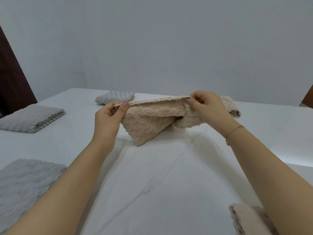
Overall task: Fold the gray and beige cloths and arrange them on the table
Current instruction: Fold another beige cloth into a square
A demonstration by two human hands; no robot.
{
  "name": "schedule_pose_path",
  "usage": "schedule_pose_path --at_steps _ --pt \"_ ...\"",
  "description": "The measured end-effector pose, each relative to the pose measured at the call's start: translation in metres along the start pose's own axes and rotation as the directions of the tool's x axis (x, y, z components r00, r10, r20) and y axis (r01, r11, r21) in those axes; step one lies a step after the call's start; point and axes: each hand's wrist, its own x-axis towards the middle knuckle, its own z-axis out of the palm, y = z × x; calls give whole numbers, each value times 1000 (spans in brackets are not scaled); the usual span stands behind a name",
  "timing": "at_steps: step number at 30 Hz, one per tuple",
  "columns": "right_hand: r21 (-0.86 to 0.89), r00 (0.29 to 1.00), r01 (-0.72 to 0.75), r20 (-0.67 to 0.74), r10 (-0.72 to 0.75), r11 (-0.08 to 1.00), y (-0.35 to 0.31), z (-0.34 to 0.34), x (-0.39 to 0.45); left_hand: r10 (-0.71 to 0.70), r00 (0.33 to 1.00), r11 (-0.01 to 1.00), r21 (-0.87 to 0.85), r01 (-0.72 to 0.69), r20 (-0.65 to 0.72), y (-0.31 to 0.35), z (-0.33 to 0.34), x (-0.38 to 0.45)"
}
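Observation:
A beige textured cloth point(149, 121) hangs over the middle of the table, its lower corner touching the white cover. My left hand point(108, 119) pinches its left top corner and my right hand point(208, 109) pinches its right top corner, holding the upper edge stretched between them. Folded gray cloths lie at the far centre point(115, 97), at the left point(32, 117) and at the near left point(25, 184). A folded beige cloth point(232, 107) lies behind my right hand, and another beige cloth point(245, 219) sits at the near right, partly under my right forearm.
The table point(160, 184) is covered with a creased white sheet. A plain gray wall stands behind it, with dark brown furniture point(11, 78) at the far left. The table's right edge falls off near my right forearm.

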Motion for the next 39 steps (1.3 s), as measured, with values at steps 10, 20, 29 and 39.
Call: schedule_pose_path --at_steps 10,20,29,39 --pt "32 921 -130 373 109 991 -12 -47 -4 -220 968 975 41 217 121 -7 -26 6" --pt "-11 892 -305 346 290 952 15 -71 2 -347 904 938 77 339 251 0 -32 11" --pt "487 964 -112 -157 213 866 33 -55 4 -47 986 998 -36 53 159 18 18 19" --pt "534 964 126 -265 24 836 14 -69 6 271 959 962 -65 -267 77 70 30 23"
